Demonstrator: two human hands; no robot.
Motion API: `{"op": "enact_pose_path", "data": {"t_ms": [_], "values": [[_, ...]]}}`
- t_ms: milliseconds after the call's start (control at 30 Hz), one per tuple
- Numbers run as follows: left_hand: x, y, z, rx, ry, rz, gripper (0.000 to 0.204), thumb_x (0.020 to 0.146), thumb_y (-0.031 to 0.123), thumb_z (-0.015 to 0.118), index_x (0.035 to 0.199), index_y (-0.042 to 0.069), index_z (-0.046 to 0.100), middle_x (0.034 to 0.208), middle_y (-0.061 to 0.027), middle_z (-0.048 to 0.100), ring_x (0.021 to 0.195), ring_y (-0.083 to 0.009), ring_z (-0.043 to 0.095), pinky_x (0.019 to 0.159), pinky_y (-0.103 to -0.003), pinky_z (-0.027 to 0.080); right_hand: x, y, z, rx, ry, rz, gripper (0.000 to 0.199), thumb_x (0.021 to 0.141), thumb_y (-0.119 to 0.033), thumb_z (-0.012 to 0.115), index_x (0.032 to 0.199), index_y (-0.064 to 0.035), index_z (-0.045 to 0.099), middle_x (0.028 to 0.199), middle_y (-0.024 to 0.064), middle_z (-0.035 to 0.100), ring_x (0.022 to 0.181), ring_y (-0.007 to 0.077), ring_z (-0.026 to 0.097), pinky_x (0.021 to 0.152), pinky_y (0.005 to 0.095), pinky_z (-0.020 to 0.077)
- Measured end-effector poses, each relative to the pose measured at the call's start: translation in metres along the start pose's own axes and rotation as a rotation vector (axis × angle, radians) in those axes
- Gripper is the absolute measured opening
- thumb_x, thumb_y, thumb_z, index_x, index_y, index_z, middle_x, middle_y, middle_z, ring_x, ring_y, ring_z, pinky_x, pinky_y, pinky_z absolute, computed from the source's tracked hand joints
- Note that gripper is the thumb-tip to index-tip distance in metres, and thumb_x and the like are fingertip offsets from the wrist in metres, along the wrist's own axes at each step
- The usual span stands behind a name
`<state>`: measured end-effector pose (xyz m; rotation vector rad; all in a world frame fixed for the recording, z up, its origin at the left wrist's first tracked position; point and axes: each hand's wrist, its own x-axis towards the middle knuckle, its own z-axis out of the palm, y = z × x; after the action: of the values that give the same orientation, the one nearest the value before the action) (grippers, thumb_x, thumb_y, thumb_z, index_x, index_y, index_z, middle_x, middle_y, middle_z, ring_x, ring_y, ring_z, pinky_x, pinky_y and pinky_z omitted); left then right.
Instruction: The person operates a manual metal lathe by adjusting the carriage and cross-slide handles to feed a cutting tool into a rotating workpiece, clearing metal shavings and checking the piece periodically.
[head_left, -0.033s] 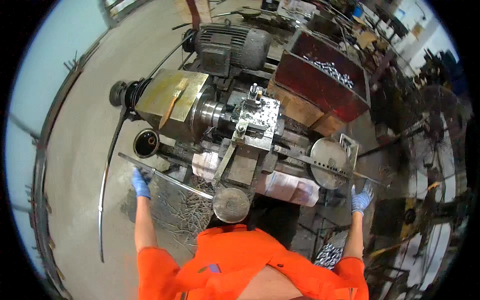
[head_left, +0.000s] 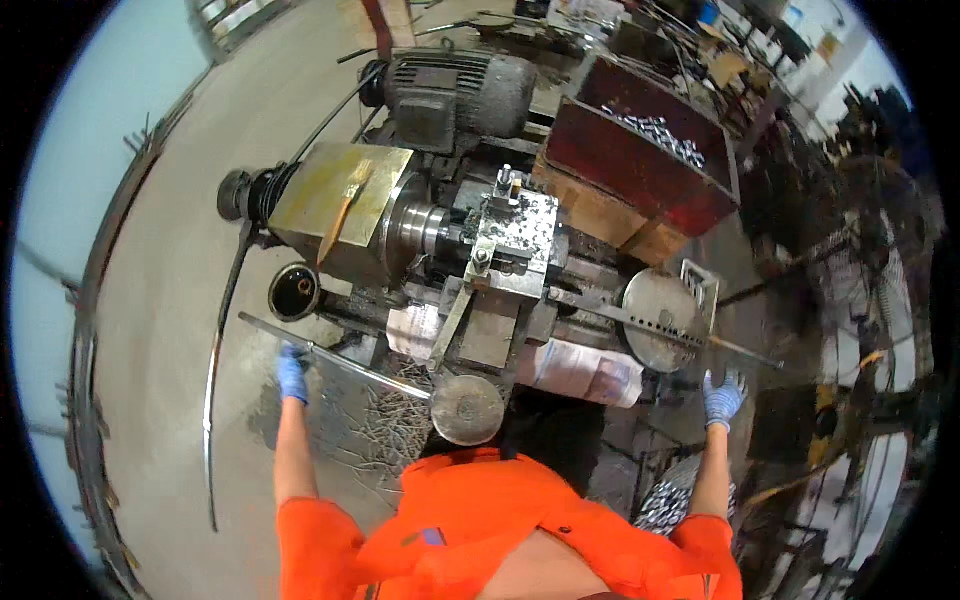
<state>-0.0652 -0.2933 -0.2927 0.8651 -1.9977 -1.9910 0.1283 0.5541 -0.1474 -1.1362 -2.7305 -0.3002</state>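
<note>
My left hand (head_left: 291, 377), in a blue glove, is just below a long metal lever (head_left: 370, 374) that slants down to a round disc (head_left: 467, 410) in front of me. Its blurred fingers stretch up toward the lever; whether they touch it I cannot tell. Out to the right, my right hand (head_left: 722, 402), gloved in blue and white, has its thumb and fingers apart and nothing in them. It lies nearest a large round plate (head_left: 659, 310) crossed by a perforated bar (head_left: 660, 333). Between the hands stands a greasy lathe-like machine with a chuck (head_left: 420, 227) and a tool block (head_left: 515, 235).
A brush (head_left: 343, 218) rests on the yellowish housing (head_left: 300, 195). Behind are a motor (head_left: 460, 95) and a red bin (head_left: 625, 165) of metal parts. A dark-filled pot (head_left: 294, 291) is at left, with rods (head_left: 385, 430) on the floor and more parts (head_left: 665, 508) at right.
My left hand has shifted slightly right and down relative to the lever. The whole view has moved a little; my right hand stays spread near the round plate.
</note>
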Motion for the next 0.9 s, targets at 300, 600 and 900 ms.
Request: {"op": "enact_pose_path", "data": {"t_ms": [300, 600, 900], "values": [[-0.016, 0.013, 0.085, 1.504, -0.529, 0.612, 0.054, 0.084, 0.056, 0.039, 0.092, 0.008, 0.062, 0.085, -0.0206, 0.064, 0.080, -0.0400, 0.060, 0.070, -0.049, 0.046, -0.133, 0.038, 0.049, 0.408, -0.278, 0.211, 0.047, 0.069, -0.044, 0.068, 0.091, -0.0032, 0.067, 0.095, 0.0174, 0.065, 0.091, 0.0310, 0.060, 0.083, 0.0366, 0.0456], [-0.053, -0.050, 0.100, 1.024, -0.169, 0.624, 0.048, 0.083, 0.053, 0.046, 0.091, 0.007, 0.060, 0.081, -0.0182, 0.063, 0.073, -0.0388, 0.060, 0.066, -0.046, 0.046, -0.150, 0.016, 0.040, 0.480, -0.271, 0.231, 0.038, 0.069, -0.037, 0.072, 0.084, -0.0019, 0.068, 0.086, 0.0162, 0.067, 0.082, 0.0288, 0.064, 0.076, 0.0334, 0.0488], [-0.029, -0.036, 0.057, 1.480, -0.332, 0.434, 0.049, 0.081, 0.053, 0.045, 0.103, 0.013, 0.062, 0.097, -0.0162, 0.063, 0.087, -0.0362, 0.060, 0.074, -0.045, 0.047, -0.066, -0.051, -0.070, 0.533, 0.094, -0.086, 0.029, 0.073, -0.029, 0.071, 0.080, -0.0009, 0.067, 0.081, 0.0153, 0.066, 0.075, 0.0264, 0.064, 0.072, 0.0339, 0.0490]]}}
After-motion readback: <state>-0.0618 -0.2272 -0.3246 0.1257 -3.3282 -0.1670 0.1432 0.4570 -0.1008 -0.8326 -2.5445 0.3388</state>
